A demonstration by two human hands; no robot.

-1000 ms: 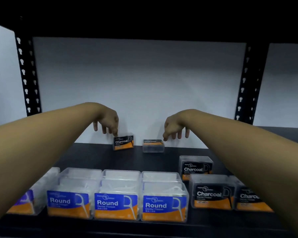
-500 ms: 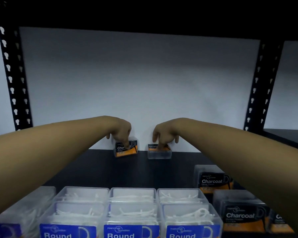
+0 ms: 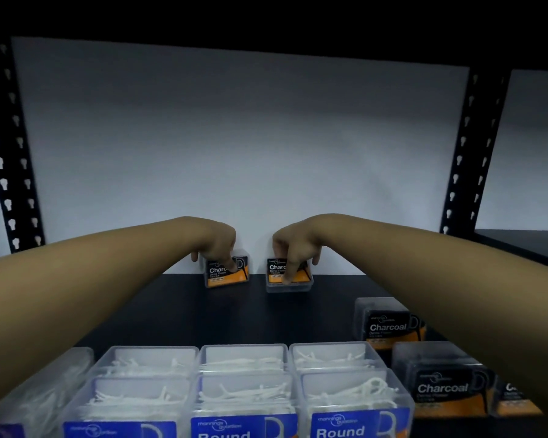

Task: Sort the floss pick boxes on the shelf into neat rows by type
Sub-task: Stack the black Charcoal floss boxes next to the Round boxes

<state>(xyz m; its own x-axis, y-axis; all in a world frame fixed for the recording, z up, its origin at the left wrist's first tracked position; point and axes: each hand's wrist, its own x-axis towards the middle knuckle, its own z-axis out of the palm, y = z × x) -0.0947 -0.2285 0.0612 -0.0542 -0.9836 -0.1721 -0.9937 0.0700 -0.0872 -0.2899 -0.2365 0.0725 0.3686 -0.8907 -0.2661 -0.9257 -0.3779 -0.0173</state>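
Both hands had come down further than half a second ago, from hovering above the two far boxes to holding them. The left hand (image 3: pixel 217 248) gripped the left small clear plastic box with a black and orange "Charcoal" label (image 3: pixel 227 273) from above, its fingers curled over the top and one finger lying across the label. The right hand (image 3: pixel 293 248) held the right clear Charcoal box (image 3: pixel 288 278) in the same manner, with a long finger reaching down over the label face to the lower edge. How tightly each hand closed I could not tell, because the far sides of the boxes were hidden.

Both boxes stood at the far edge of the dark shelf board (image 3: pixel 171 311), close to the white back wall (image 3: pixel 234 137), a little apart from each other. In my judgement this meant the person was ready to bring them near, toward the other Charcoal boxes (image 3: pixel 389 324) at the right side, so the black type could make its own rows.

Each held box had its long axis running left to right, and its label faced the near side. The left one was turned slightly. White "Round" boxes (image 3: pixel 244 387) with blue labels already sat in tidy rows at the near left.
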